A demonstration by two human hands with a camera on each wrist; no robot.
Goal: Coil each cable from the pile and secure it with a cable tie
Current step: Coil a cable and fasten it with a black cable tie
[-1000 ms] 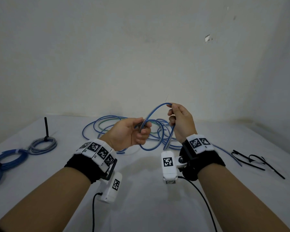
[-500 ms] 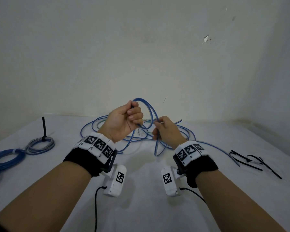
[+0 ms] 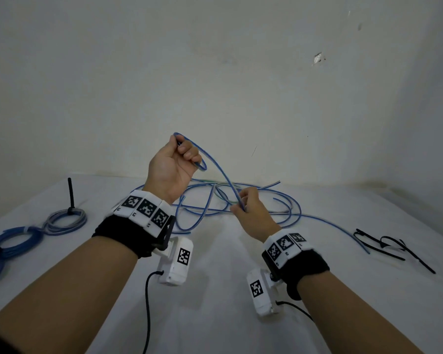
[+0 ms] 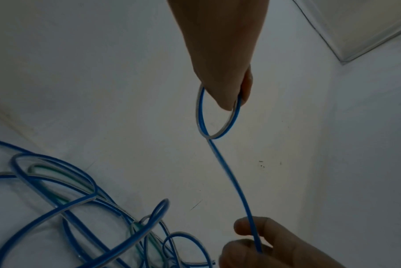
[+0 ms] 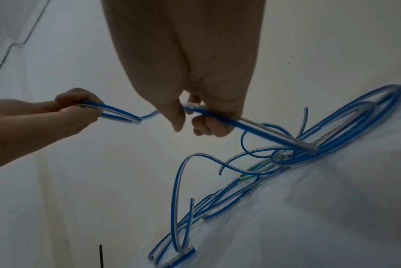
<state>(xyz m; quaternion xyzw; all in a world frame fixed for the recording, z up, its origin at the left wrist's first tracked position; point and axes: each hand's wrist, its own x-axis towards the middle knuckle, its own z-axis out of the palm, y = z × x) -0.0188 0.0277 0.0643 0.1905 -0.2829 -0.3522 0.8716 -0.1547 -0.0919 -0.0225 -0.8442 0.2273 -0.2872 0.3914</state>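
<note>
My left hand (image 3: 179, 159) is raised above the table and grips a small loop of the blue cable (image 3: 215, 166). In the left wrist view the loop (image 4: 220, 117) hangs from the left hand's fingers (image 4: 227, 85). From it the cable runs down to my right hand (image 3: 246, 208), which pinches it low over the pile; the right hand (image 4: 252, 241) shows there too. The right wrist view has my right fingers (image 5: 206, 125) curled round the cable (image 5: 241, 121) and the left hand (image 5: 75, 108) holding the loop. The loose pile of blue cables (image 3: 241, 198) lies behind both hands.
Coiled blue cables (image 3: 8, 241) and a grey coil with an upright black tie (image 3: 67, 218) lie at the left. Loose black cable ties (image 3: 386, 245) lie at the right. The white table (image 3: 215, 315) meets a wall behind the pile.
My left hand has risen with the loop it grips. My right hand has slid down the cable toward the pile, so a straight stretch now runs between the hands.
</note>
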